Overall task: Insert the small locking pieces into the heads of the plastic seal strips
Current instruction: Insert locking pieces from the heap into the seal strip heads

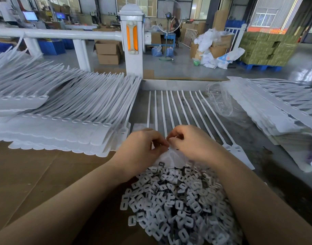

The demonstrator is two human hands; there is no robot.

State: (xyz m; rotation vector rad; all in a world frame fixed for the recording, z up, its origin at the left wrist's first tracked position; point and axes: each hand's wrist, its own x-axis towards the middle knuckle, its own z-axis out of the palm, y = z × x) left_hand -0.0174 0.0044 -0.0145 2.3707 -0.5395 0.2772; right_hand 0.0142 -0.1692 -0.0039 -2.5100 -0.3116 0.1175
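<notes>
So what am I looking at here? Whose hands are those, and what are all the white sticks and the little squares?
This picture comes from a camera worn on a person's head, looking down at their own two hands. No machine is working here. The left hand and the right hand meet in the middle with their fingers curled, pinching something small and white over the heads of a row of seal strips, the long white sticks that fan away across the table. What they pinch is too small to tell for sure. The little squares near the person are a pile of locking pieces. Big stacks of more strips lie on the left, and more on the right.
</notes>
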